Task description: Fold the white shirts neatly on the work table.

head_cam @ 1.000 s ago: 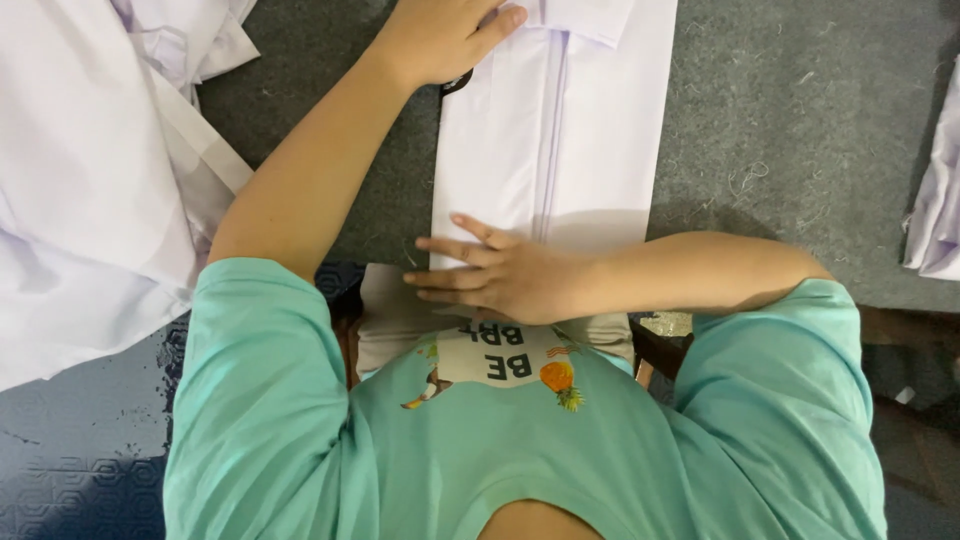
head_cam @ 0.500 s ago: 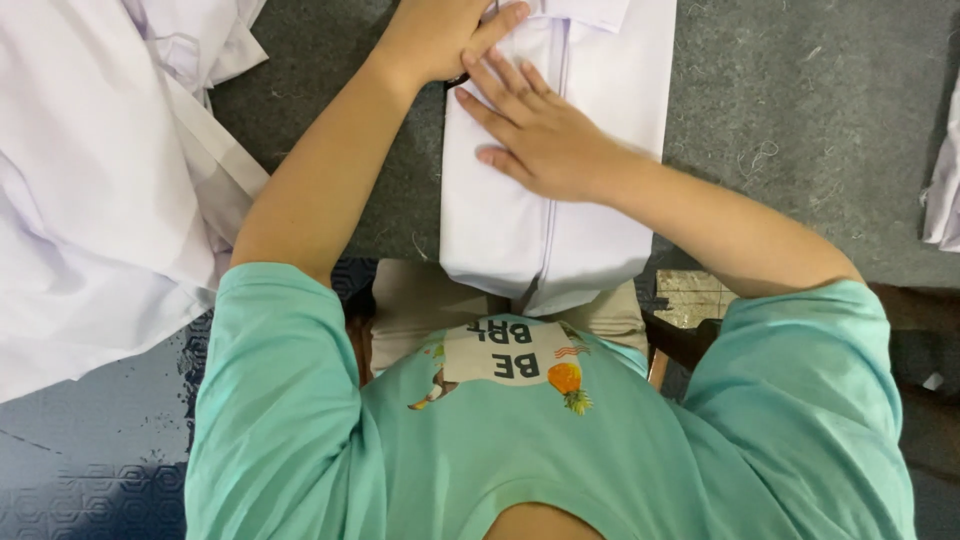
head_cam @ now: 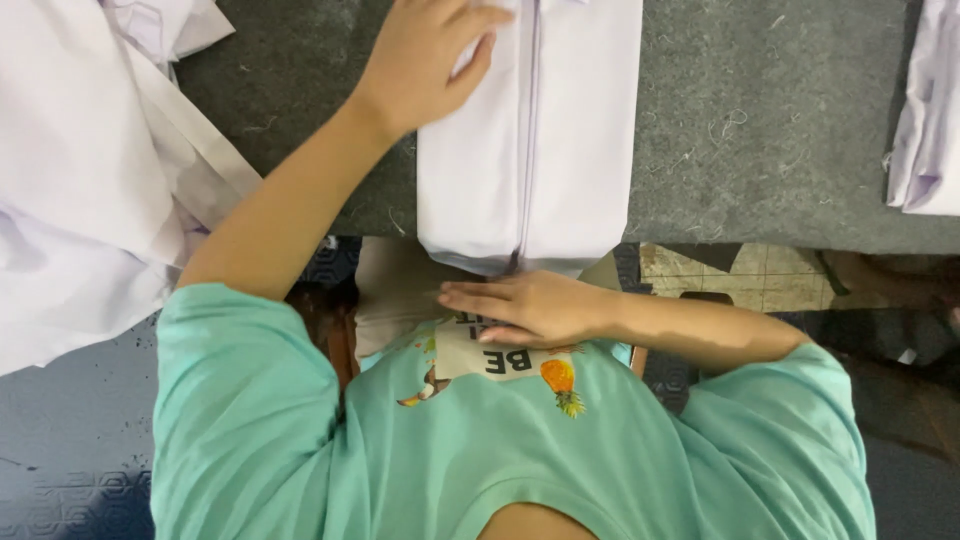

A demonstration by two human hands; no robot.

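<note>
We are pressing our left hand (head_cam: 425, 60) flat on the far part of the folded white cotton garment (head_cam: 530, 140) overhanging the grey felt table's (head_cam: 760, 130) near edge, pinning it, while our open right hand (head_cam: 525, 308) is resting flat just beneath its near fold.

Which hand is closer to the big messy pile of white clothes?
Left. The left hand lies on the folded white garment, right of the pile. The right hand is farther, below that garment's near edge.
</note>
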